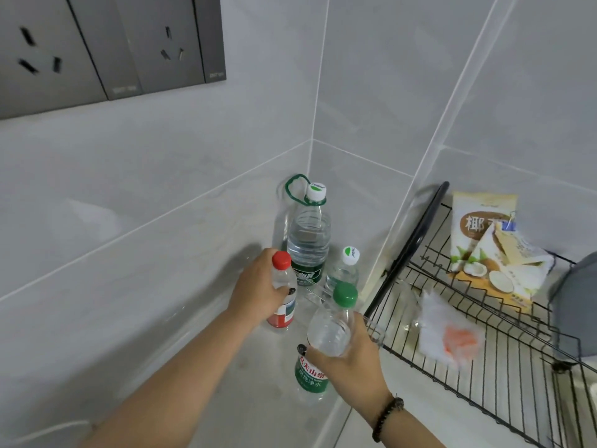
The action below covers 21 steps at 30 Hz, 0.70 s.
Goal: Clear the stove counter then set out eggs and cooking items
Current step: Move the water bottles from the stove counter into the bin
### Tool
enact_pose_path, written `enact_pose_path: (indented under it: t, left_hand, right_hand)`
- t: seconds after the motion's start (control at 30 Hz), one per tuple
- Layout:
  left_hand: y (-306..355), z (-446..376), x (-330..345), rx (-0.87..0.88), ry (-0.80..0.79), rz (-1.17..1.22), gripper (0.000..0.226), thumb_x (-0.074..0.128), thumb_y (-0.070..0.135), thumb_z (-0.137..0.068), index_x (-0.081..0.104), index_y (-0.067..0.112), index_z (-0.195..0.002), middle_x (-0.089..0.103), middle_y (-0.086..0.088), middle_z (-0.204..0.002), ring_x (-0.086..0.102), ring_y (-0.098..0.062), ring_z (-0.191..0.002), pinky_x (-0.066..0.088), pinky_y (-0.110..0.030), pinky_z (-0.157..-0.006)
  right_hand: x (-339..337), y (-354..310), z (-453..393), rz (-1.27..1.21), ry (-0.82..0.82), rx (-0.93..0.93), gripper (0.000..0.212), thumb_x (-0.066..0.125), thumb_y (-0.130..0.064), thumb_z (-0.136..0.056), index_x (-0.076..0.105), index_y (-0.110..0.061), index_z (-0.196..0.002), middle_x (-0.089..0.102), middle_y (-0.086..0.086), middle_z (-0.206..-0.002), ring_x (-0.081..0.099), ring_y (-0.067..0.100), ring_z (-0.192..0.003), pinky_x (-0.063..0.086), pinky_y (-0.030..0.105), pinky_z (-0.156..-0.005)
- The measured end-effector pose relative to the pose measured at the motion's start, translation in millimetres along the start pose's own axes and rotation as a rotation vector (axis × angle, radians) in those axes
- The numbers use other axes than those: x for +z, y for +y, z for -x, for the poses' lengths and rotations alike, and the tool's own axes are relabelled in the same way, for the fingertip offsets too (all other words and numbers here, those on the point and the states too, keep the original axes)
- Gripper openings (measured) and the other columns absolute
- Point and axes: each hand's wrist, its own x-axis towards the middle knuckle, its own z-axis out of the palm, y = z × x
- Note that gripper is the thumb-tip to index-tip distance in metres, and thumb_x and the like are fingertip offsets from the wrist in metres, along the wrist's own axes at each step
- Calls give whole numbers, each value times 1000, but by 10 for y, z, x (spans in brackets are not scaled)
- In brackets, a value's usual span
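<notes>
— Four bottles crowd the tiled corner at mid-frame as a person, both arms reaching up from the lower edge, sets two of them down. Who holds what?

— The left hand (258,289) is curled round the red-capped bottle (283,291), thumb across its front; its base looks to be on or just above the counter (206,367). The right hand (347,354), a bead bracelet at the wrist, grips the green-capped bottle (326,337) about its middle.

— And the other two?

— Both stand behind: the tall bottle with the green carry loop (308,237) against the wall joint, the small white-capped bottle (344,270) just beside it, toward the wire rack (484,334) at the right of the frame, where a coconut snack packet (487,247) lies.

— How should the step be done well?

— By this account, each bottle wants to be kept upright and lowered flat, close beside the standing pair without knocking them. The green-capped one appears slightly tilted; it should be squared before the fingers let go. Grouping all four tight in the corner would leave the working counter free for eggs and cookware, none of which is in view.
</notes>
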Motion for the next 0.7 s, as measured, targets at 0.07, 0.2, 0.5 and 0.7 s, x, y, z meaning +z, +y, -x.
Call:
enact_pose_path:
  t: [0.07,0.2,0.5,0.7]
  left_hand:
    - [-3,-26,-9,8,-5,5,53,82,21,-69,51,28,-111,63,8,-103,61,-19,-96,54,-39,-82]
    - [-23,-25,-9,13,-30,16,54,83,21,-69,52,27,-114,63,8,-104,61,-18,-96,53,-37,-81]
    - [384,468,-238,212,199,164,39,68,20,-84,59,27,-121,58,25,-110,52,0,-106,39,-14,-91]
    - [588,650,-257,206,-195,292,24,70,33,-86,68,37,-109,67,23,-101,63,3,-95,52,-20,-78]
  right_hand:
    - [13,24,-3,69,10,-46,80,89,-41,-55,44,-39,-121,58,-22,-112,56,1,-105,51,24,-89]
    - [30,55,-1,95,31,-87,75,89,-40,-57,42,-44,-116,56,-28,-107,55,-5,-102,48,16,-85]
    - [145,116,-4,216,113,-76,75,84,-47,-61,38,-41,-120,58,-19,-110,57,8,-102,49,19,-81]
    - [185,114,2,318,127,-59,77,79,-54,-62,36,-36,-123,63,-9,-104,61,10,-85,51,24,-72]
